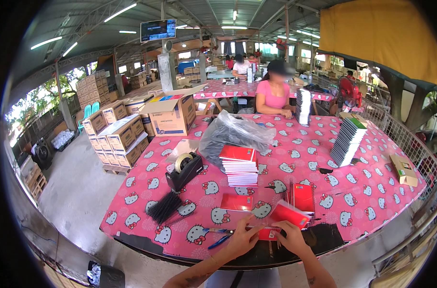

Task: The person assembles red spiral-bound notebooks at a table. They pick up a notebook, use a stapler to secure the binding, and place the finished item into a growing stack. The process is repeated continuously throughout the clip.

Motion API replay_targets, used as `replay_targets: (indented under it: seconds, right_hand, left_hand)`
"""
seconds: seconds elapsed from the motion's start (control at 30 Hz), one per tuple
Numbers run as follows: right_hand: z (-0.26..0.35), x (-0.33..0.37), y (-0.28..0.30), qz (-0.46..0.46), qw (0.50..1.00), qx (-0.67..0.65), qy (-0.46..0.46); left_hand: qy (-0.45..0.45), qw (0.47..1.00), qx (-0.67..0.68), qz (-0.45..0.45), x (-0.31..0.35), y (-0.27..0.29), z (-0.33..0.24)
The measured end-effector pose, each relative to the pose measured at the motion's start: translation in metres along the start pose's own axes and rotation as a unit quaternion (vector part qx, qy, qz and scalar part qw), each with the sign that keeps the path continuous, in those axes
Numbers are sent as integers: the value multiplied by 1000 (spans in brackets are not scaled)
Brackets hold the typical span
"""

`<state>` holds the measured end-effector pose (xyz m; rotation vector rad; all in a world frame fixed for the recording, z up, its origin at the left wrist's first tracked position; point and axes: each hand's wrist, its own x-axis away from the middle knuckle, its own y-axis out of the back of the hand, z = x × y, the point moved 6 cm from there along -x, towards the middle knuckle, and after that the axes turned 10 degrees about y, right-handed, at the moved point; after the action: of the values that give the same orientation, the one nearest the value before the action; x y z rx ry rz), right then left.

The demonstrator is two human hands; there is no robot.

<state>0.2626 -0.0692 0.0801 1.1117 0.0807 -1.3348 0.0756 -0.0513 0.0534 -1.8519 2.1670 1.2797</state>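
Observation:
At the table's near edge, a small red notebook (270, 234) lies between my two hands. My left hand (244, 238) has its thumb and fingers pinched at the notebook's upper left edge. My right hand (293, 237) is bent over its right side, fingertips closed at the same top edge; what exactly they pinch is too small to tell. Just beyond the right hand, another red notebook (290, 214) looks blurred and tilted, partly over more red notebooks (303, 198). A blue-handled tool like pliers (221, 241) is beside my left hand, its tip hidden.
One red notebook (236, 202) lies ahead, before a notebook stack (240, 174). Black spiral coils (164, 209), a tape dispenser (185, 172) and a grey plastic bag (233, 134) are leftward and beyond. Tall notebook stacks (347, 143) stand right; a person (275, 93) works opposite.

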Motion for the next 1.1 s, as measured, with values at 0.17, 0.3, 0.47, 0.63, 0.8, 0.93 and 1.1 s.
replay_targets:
  seconds: [0.17,0.3,0.47,0.63,0.8,0.93,1.1]
  right_hand:
    - [6,-13,24,-81,995,51,40]
    - [0,-11,32,-40,972,224,52]
    - [-14,-3,13,67,933,351,32]
    - [-23,-3,-16,145,903,402,35]
    - [-24,2,-39,220,888,403,18]
    - [-9,1,-40,222,893,391,17]
    - [-21,10,-55,224,960,149,-77]
  left_hand:
    - [51,997,59,8,-5,-6,18]
    - [61,995,74,24,0,6,11]
    - [61,992,110,-5,26,14,14]
    - [81,989,118,-22,33,12,11]
    - [79,990,115,-17,48,19,9]
    - [60,989,136,-24,65,21,4]
    - [78,984,158,-31,66,25,7]
